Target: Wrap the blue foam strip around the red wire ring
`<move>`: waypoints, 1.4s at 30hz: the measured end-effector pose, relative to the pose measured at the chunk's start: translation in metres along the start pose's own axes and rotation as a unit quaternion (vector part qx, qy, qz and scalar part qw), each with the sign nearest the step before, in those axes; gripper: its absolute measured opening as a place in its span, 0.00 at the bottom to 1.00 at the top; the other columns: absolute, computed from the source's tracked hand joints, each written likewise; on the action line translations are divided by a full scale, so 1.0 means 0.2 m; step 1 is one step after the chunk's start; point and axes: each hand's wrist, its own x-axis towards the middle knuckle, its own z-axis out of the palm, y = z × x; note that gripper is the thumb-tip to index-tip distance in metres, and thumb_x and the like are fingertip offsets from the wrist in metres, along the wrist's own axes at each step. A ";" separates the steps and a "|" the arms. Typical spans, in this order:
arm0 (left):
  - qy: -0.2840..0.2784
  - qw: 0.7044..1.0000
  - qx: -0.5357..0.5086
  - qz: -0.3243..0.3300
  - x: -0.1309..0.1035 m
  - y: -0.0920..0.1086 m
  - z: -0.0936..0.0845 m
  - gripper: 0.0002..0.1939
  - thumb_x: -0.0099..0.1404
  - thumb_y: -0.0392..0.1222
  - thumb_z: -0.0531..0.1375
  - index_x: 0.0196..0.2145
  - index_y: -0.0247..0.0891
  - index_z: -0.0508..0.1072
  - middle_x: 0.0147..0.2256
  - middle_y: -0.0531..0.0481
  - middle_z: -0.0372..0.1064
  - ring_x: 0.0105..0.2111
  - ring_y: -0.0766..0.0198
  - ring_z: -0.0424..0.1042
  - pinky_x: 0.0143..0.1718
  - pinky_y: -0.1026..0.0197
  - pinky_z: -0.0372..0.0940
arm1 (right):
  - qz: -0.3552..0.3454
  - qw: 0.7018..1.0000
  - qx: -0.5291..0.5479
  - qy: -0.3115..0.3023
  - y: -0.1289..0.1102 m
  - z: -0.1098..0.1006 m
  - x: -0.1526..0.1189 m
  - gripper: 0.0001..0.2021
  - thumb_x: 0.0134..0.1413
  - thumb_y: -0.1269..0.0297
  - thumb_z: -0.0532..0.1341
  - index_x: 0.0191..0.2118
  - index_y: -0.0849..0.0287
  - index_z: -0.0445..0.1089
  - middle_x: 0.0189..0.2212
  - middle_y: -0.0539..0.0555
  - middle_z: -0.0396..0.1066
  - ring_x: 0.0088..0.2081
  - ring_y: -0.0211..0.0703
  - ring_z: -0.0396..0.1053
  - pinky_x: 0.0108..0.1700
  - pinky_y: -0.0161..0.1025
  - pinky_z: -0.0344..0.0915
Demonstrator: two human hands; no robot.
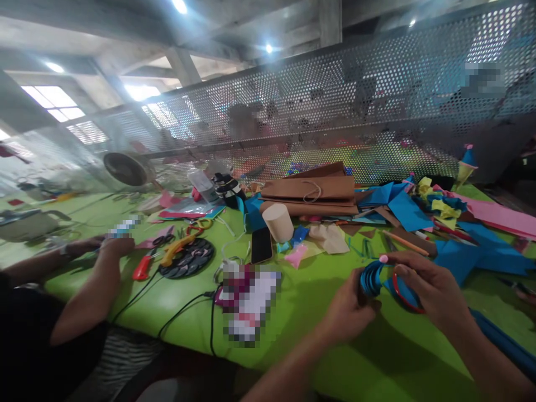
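Note:
My left hand (352,304) is closed around a piece of blue pleated paper (370,279), its folds stacked in a curve. A small pink tip (383,259) shows at the top of the paper. My right hand (435,285) is bent close beside it, its index finger reaching to the pink tip. Below the right thumb hangs a red loop (408,301), perhaps a scissors handle; the right fingers are curled about it and partly hide it. Both hands are raised over the green table (305,324). Blue paper sheets (481,248) lie just beyond the right hand.
A co-worker's hands (117,243) hold a phone at the left. Between us lie a phone (255,307) with cables, a dark round coil (188,258), a yellow-handled tool (178,249), and a dark phone (262,245). Farther back are a cream roll (278,222) and brown paper (310,192).

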 end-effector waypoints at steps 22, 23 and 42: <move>0.050 0.992 0.112 0.024 -0.01 -0.03 0.00 0.28 0.64 0.31 0.62 0.61 0.41 0.67 0.52 0.44 0.75 0.50 0.53 0.73 0.54 0.52 0.66 | 0.046 0.999 0.015 0.003 0.00 0.01 -0.01 0.21 0.57 0.40 0.69 0.45 0.52 0.83 0.42 0.56 0.81 0.45 0.55 0.76 0.44 0.44 0.72; 0.049 0.992 0.111 0.024 -0.01 -0.03 0.00 0.28 0.63 0.31 0.62 0.60 0.41 0.67 0.53 0.44 0.74 0.50 0.53 0.73 0.55 0.52 0.66 | 0.051 0.999 0.020 0.004 0.00 0.01 -0.01 0.21 0.57 0.41 0.69 0.46 0.51 0.83 0.42 0.56 0.81 0.44 0.54 0.76 0.43 0.43 0.72; -0.072 0.970 -0.222 -0.063 0.01 -0.06 0.02 0.33 0.60 0.46 0.74 0.59 0.38 0.69 0.47 0.48 0.69 0.45 0.61 0.68 0.48 0.60 0.62 | 0.071 0.988 0.126 0.052 0.02 0.03 0.00 0.14 0.51 0.44 0.75 0.40 0.45 0.86 0.41 0.54 0.83 0.45 0.54 0.78 0.44 0.45 0.73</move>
